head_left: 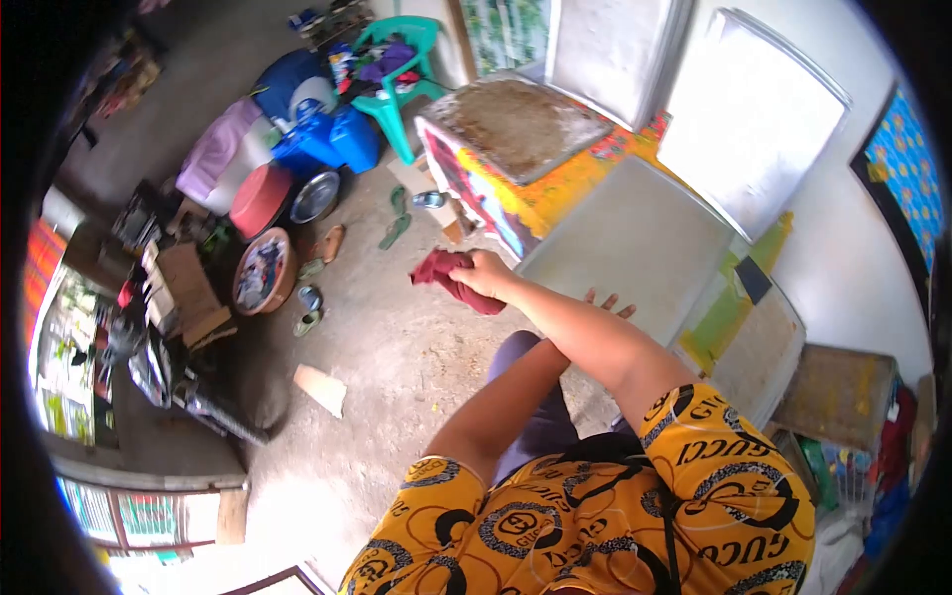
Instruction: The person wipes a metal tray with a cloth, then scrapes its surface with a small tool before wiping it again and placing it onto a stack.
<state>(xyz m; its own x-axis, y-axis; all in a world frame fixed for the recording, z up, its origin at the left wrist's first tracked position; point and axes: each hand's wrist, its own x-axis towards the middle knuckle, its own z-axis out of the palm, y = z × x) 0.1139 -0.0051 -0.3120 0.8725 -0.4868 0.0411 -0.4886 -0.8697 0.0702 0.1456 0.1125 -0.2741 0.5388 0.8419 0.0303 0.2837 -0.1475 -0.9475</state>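
My right hand (484, 275) is closed around a bunched maroon cloth (444, 270), held above the concrete floor just beyond the near left edge of a grey framed panel (635, 238). My right forearm crosses over my left arm. My left hand (609, 303) lies on the panel near its lower edge with fingers spread. Part of that hand is hidden behind my right forearm. The panel's flat grey surface rests tilted on a paint-stained yellow table (555, 203).
A brown-stained board (521, 124) lies on the table, and white framed panels (751, 119) lean at the wall. A green chair (397, 89), blue jugs (347, 139), a basin of clothes (266, 270), slippers (395, 223) and a motorbike (164, 372) stand around the floor.
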